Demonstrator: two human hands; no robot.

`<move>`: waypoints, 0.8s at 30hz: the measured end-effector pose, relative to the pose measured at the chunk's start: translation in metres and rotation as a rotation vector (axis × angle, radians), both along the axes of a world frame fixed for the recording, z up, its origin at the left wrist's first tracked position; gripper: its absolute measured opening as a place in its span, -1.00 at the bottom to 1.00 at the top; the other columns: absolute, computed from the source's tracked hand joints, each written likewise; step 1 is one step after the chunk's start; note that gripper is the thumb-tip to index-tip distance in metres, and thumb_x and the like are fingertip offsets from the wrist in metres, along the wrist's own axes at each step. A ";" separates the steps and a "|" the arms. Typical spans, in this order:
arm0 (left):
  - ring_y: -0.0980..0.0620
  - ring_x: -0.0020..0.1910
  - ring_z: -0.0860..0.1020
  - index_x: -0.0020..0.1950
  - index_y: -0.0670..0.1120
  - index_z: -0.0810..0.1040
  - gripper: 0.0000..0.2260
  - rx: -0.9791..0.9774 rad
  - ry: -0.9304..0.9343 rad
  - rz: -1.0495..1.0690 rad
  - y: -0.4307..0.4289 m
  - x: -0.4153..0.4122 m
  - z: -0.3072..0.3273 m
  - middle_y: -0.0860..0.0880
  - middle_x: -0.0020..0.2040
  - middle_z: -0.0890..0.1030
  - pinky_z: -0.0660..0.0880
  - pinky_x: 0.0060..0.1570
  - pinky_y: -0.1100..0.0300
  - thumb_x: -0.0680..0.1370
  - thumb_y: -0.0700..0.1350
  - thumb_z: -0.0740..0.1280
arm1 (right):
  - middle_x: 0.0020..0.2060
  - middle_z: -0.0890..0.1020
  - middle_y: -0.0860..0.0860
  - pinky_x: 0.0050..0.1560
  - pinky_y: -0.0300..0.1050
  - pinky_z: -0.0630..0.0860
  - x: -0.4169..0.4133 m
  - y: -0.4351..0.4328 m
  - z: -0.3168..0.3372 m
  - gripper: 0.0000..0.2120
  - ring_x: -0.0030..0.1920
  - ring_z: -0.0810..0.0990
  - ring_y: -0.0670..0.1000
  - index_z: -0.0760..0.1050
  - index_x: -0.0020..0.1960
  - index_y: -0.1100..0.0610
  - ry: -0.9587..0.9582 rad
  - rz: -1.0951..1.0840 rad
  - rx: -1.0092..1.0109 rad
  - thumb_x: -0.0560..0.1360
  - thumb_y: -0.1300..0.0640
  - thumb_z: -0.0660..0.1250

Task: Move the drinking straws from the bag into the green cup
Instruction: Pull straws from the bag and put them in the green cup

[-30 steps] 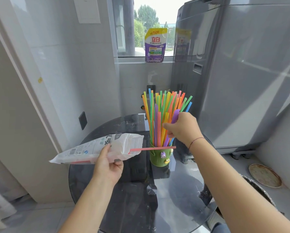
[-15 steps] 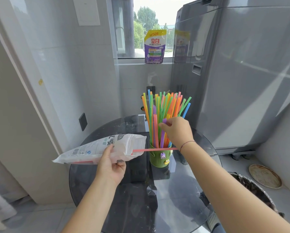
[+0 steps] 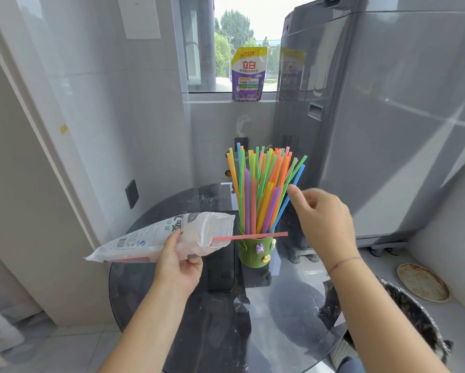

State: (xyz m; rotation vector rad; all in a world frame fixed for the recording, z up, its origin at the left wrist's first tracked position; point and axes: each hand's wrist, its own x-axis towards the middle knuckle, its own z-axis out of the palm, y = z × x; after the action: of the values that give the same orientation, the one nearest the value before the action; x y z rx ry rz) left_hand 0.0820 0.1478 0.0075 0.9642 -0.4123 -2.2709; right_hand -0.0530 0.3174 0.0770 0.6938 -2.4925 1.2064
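A green cup (image 3: 255, 251) with small figures on its side stands on the round glass table (image 3: 199, 332). Several coloured straws (image 3: 263, 189) stand upright in it, fanning outward. My left hand (image 3: 177, 262) grips a white plastic bag (image 3: 161, 238) held level above the table, its mouth facing the cup. One red straw (image 3: 250, 236) pokes out of the bag's mouth and reaches across the cup's front. My right hand (image 3: 323, 222) hovers just right of the straw bundle, fingers apart, holding nothing.
A tall grey appliance (image 3: 387, 117) stands close behind and right of the table. A purple pouch (image 3: 249, 74) sits on the window sill. A dark bin (image 3: 414, 324) and a round rusty lid (image 3: 422, 282) lie on the floor at the right.
My right hand held a purple straw in the cup's bundle, then let it go and drew back to the right. The bag and the red straw stayed put.
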 end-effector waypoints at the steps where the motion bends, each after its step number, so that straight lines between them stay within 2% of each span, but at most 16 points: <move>1: 0.08 -0.25 0.54 -0.02 0.01 0.42 -0.84 -0.005 0.006 -0.001 0.001 0.000 0.001 -0.06 0.03 0.63 0.27 -0.65 0.41 0.51 -0.11 0.39 | -0.53 0.28 -0.02 -0.42 -0.15 0.16 0.007 0.007 -0.004 -0.48 -0.45 0.25 -0.02 0.26 -0.43 0.13 -0.026 0.029 -0.020 0.56 -0.20 0.11; 2: 0.07 -0.24 0.56 0.00 0.01 0.42 -0.83 -0.014 0.009 0.001 0.002 0.000 0.002 -0.06 0.03 0.64 0.28 -0.64 0.41 0.50 -0.10 0.39 | -0.51 0.28 -0.03 -0.41 -0.14 0.14 0.014 0.010 -0.010 -0.49 -0.43 0.25 -0.03 0.23 -0.43 0.11 -0.058 0.066 -0.033 0.57 -0.19 0.08; 4: 0.06 -0.22 0.60 0.06 0.02 0.44 -0.80 -0.044 0.011 -0.004 0.004 -0.003 0.003 -0.04 0.04 0.64 0.31 -0.63 0.40 0.50 -0.10 0.40 | -0.42 0.41 -0.05 -0.36 -0.12 0.25 0.025 0.008 -0.025 -0.58 -0.33 0.38 -0.03 0.31 -0.34 0.04 -0.169 0.136 -0.060 0.58 -0.18 0.05; 6: 0.05 -0.18 0.61 0.09 0.03 0.46 -0.78 -0.093 0.011 -0.008 0.008 -0.006 0.003 -0.02 0.03 0.65 0.34 -0.62 0.38 0.49 -0.10 0.40 | -0.25 0.53 -0.05 -0.21 -0.03 0.48 0.034 -0.003 -0.041 -0.71 -0.20 0.52 0.00 0.39 -0.17 -0.01 -0.373 0.183 -0.134 0.59 -0.13 0.06; 8: 0.07 -0.16 0.62 0.11 0.03 0.49 -0.78 -0.167 0.047 -0.028 0.013 -0.009 0.006 0.02 -0.04 0.67 0.40 -0.58 0.35 0.50 -0.12 0.40 | -0.15 0.56 0.00 -0.07 0.06 0.56 0.045 -0.015 -0.051 -0.77 -0.14 0.55 0.00 0.43 -0.05 0.02 -0.630 0.236 -0.288 0.61 -0.05 0.07; 11: 0.07 -0.14 0.63 0.08 0.01 0.54 -0.83 -0.295 0.104 -0.104 0.018 -0.011 0.010 0.07 -0.19 0.71 0.51 -0.30 0.23 0.52 -0.16 0.35 | -0.11 0.60 0.06 -0.05 0.03 0.60 0.055 -0.030 -0.059 -0.80 -0.11 0.59 0.04 0.46 0.11 0.13 -1.070 0.334 -0.577 0.61 0.06 0.14; 12: 0.06 -0.11 0.63 0.08 0.00 0.55 -0.82 -0.340 0.117 -0.135 0.019 -0.012 0.010 0.06 -0.19 0.72 0.51 -0.20 0.20 0.51 -0.19 0.34 | -0.07 0.63 0.08 -0.03 0.03 0.60 0.057 -0.033 -0.061 -0.82 -0.06 0.61 0.07 0.48 0.11 0.13 -1.188 0.365 -0.674 0.59 0.10 0.18; 14: 0.02 -0.04 0.63 0.17 -0.02 0.54 -0.67 -0.424 0.152 -0.201 0.021 -0.010 0.009 0.01 -0.08 0.71 0.53 -0.13 0.15 0.43 -0.25 0.38 | 0.04 0.65 0.13 0.04 0.09 0.59 0.058 -0.037 -0.067 -0.83 0.08 0.61 0.14 0.53 0.12 0.10 -1.351 0.416 -0.830 0.55 0.15 0.25; 17: -0.06 0.10 0.61 0.32 -0.07 0.48 -0.39 -0.519 0.232 -0.301 0.019 -0.008 0.008 -0.08 0.10 0.65 0.57 0.00 0.02 0.26 -0.31 0.36 | 0.14 0.63 0.17 0.09 0.12 0.57 0.057 -0.040 -0.074 -0.74 0.19 0.58 0.18 0.54 0.21 0.09 -1.459 0.461 -0.925 0.53 0.16 0.27; 20: -0.14 0.18 0.55 0.28 -0.11 0.50 -0.37 -0.577 0.320 -0.368 0.016 -0.006 0.009 -0.13 0.14 0.61 0.48 0.20 -0.14 0.21 -0.40 0.22 | 0.07 0.65 0.19 0.07 0.14 0.56 0.055 -0.038 -0.071 -0.77 0.08 0.61 0.19 0.55 0.15 0.14 -1.512 0.439 -0.944 0.52 0.21 0.27; 24: -0.06 0.16 0.58 0.32 -0.13 0.45 -0.33 -0.622 0.346 -0.370 0.011 -0.005 0.011 -0.10 0.12 0.62 0.57 0.04 0.04 0.23 -0.45 0.15 | -0.01 0.64 0.22 -0.06 0.12 0.58 0.054 -0.035 -0.066 -0.81 -0.08 0.62 0.22 0.53 0.12 0.20 -1.554 0.387 -0.894 0.56 0.20 0.21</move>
State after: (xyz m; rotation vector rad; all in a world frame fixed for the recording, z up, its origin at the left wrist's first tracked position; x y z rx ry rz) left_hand 0.0772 0.1584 0.0187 0.1841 -1.1253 -2.3275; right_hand 0.0008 0.2820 0.0110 -0.2140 -1.9604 3.6211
